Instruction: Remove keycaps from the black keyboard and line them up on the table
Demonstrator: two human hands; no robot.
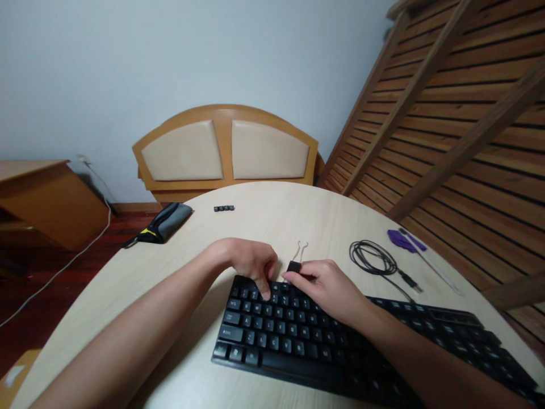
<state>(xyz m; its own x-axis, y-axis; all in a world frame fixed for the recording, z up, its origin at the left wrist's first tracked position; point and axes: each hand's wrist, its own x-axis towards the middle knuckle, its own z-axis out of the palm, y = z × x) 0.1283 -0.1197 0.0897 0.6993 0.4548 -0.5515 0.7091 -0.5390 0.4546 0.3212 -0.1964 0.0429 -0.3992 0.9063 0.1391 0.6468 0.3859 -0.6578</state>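
A black keyboard [293,329] lies at the near side of the pale round table [191,295], stretching from the middle toward the near right. The left hand [254,264] is at the keyboard's far left corner, its thumb down on the top rows of keys and its other fingers curled; whether it pinches anything cannot be told. The right hand [327,281] has thumb and fingers closed on the black handle of a wire keycap puller [294,266], held at the keyboard's far edge just right of the left hand, with two hooked wire ends pointing to the far side. Four loose black keycaps [223,208] sit in a row on the far left, right of a dark zippered pouch [172,220]. On the right lie a coiled USB cable [370,258], a purple cloth [398,238] and a slim white stick [434,267].
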